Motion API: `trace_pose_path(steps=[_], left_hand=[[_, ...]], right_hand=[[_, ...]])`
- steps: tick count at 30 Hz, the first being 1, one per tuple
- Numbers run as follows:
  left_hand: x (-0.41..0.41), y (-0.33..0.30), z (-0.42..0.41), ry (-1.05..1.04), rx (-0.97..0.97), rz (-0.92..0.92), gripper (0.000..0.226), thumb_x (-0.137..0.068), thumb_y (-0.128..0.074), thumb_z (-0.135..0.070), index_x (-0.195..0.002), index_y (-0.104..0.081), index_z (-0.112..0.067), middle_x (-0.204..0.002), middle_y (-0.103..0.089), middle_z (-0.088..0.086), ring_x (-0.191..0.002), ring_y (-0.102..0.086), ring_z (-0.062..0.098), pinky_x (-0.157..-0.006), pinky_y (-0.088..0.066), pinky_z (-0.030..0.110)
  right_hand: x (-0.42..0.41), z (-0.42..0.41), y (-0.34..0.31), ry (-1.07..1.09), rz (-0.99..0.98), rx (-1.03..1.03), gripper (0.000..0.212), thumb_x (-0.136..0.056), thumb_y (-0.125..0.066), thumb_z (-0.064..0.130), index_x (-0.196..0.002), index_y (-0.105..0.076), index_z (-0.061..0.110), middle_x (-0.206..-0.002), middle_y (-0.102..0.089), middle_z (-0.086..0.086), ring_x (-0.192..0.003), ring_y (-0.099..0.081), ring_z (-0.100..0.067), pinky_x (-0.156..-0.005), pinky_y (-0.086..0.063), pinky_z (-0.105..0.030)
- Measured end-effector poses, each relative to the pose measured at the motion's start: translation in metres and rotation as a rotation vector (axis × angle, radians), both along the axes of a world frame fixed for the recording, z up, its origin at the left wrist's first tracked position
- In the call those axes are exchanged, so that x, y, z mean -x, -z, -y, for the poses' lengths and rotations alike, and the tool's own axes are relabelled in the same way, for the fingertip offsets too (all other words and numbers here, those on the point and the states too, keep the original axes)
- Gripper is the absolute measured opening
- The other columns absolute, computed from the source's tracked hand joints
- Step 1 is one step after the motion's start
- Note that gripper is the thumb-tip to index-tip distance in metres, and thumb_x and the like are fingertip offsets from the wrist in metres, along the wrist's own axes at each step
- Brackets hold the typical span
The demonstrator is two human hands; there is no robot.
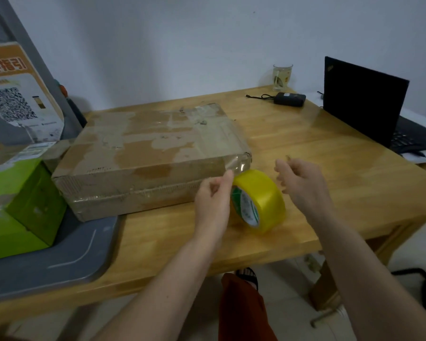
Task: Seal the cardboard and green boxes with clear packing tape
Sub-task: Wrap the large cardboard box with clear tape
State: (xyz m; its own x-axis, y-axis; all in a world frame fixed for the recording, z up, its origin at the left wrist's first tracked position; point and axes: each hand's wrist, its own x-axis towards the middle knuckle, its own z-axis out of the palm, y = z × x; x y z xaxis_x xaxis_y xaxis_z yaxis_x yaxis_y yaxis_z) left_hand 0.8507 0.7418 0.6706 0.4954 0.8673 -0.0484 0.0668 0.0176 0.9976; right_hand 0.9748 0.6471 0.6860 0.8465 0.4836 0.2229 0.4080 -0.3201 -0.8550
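Tape (261, 200), a yellow-tinted roll standing on edge, sits near the front edge of the wooden table (330, 153), just beside the front right corner of the cardboard box (148, 153). Its loose clear end runs up to that corner, where the left hand (213, 200) pinches the strip between thumb and fingertips, close against the roll. The right hand (303, 183) hovers just right of the roll, fingers loosely curled and holding nothing. The flat cardboard box lies across the table's left middle, its front left corner over a grey tray (59, 262). The green box (17, 205) stands on that tray at the left edge. A laptop (364, 99) stands at the right edge; a glass (282, 77) and black adapter (289, 99) sit toward the far right corner.
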Motion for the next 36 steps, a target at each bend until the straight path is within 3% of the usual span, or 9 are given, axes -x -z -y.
trace_pose_path(steps=[5,9,14,18,22,26,29,33,36], left_hand=[[-0.017,-0.014,-0.014,0.058,0.143,-0.005,0.019,-0.088,-0.07,-0.031,-0.092,-0.068,-0.013,-0.09,-0.065,-0.004,-0.084,-0.059,0.009,-0.064,-0.04,0.02],[-0.019,-0.013,-0.015,0.088,0.125,-0.019,0.013,-0.087,-0.07,-0.027,-0.088,-0.064,-0.016,-0.088,-0.063,-0.001,-0.083,-0.056,0.013,-0.071,-0.043,0.024],[-0.014,-0.013,-0.017,0.173,0.129,-0.058,0.019,-0.088,-0.069,-0.037,-0.096,-0.067,-0.02,-0.099,-0.066,-0.003,-0.096,-0.06,0.015,-0.08,-0.045,0.027],[-0.01,-0.009,-0.008,0.398,0.169,-0.137,0.07,-0.058,-0.087,-0.049,-0.118,-0.056,-0.027,-0.112,-0.064,-0.006,-0.099,-0.061,0.009,-0.074,-0.046,0.023],[-0.009,-0.005,-0.015,0.455,0.191,-0.108,0.084,-0.041,-0.082,-0.056,-0.116,-0.057,-0.028,-0.115,-0.065,-0.002,-0.104,-0.063,0.013,-0.082,-0.048,0.027],[-0.006,-0.005,-0.025,0.502,0.29,-0.105,0.075,-0.044,-0.08,-0.058,-0.11,-0.062,-0.027,-0.114,-0.065,0.0,-0.11,-0.06,0.02,-0.1,-0.046,0.039],[-0.001,-0.007,-0.026,0.55,0.3,-0.116,0.068,-0.056,-0.077,-0.055,-0.114,-0.062,-0.024,-0.108,-0.066,-0.001,-0.098,-0.062,0.018,-0.087,-0.048,0.036],[0.002,-0.003,-0.023,0.529,0.261,-0.091,0.081,-0.047,-0.081,-0.055,-0.118,-0.065,-0.02,-0.116,-0.07,0.001,-0.11,-0.061,0.018,-0.099,-0.045,0.036],[0.002,-0.003,-0.022,0.533,0.304,-0.074,0.062,-0.055,-0.081,-0.051,-0.11,-0.07,-0.025,-0.113,-0.071,-0.002,-0.112,-0.06,0.018,-0.103,-0.043,0.036]], right_hand=[[-0.058,-0.017,0.032,0.214,0.149,0.471,0.036,-0.092,-0.055,0.035,-0.115,-0.064,0.007,-0.121,-0.059,-0.022,-0.119,-0.046,-0.04,-0.099,-0.034,-0.039],[-0.066,-0.023,0.046,0.196,0.12,0.628,0.038,-0.093,-0.055,0.028,-0.125,-0.054,0.007,-0.131,-0.049,-0.021,-0.125,-0.04,-0.038,-0.101,-0.035,-0.041],[-0.068,-0.027,0.047,0.13,0.119,0.545,0.027,-0.094,-0.052,0.009,-0.12,-0.047,0.004,-0.123,-0.054,-0.022,-0.117,-0.049,-0.039,-0.091,-0.042,-0.043],[-0.064,-0.023,0.034,0.077,-0.003,0.513,0.03,-0.094,-0.052,0.016,-0.12,-0.049,0.001,-0.123,-0.057,-0.024,-0.114,-0.053,-0.039,-0.087,-0.043,-0.04],[-0.048,-0.01,0.009,0.033,-0.024,0.234,0.033,-0.096,-0.048,0.017,-0.126,-0.043,0.003,-0.108,-0.058,-0.017,-0.102,-0.057,-0.036,-0.082,-0.041,-0.038],[-0.024,-0.003,-0.021,-0.211,0.065,0.128,0.022,-0.099,-0.049,0.032,-0.11,-0.051,0.013,-0.08,-0.058,-0.005,-0.069,-0.051,-0.018,-0.062,-0.038,-0.036],[-0.014,-0.001,-0.039,-0.38,0.145,0.159,0.017,-0.098,-0.05,0.031,-0.1,-0.062,0.019,-0.079,-0.063,0.0,-0.068,-0.053,-0.017,-0.063,-0.042,-0.041],[-0.001,0.0,-0.048,-0.486,0.348,0.277,0.009,-0.093,-0.06,0.03,-0.097,-0.067,0.027,-0.084,-0.06,0.016,-0.081,-0.055,-0.007,-0.068,-0.046,-0.028],[0.005,-0.002,-0.051,-0.465,0.59,0.46,0.011,-0.096,-0.055,0.027,-0.103,-0.063,0.026,-0.083,-0.048,0.017,-0.084,-0.048,-0.008,-0.069,-0.04,-0.029]])
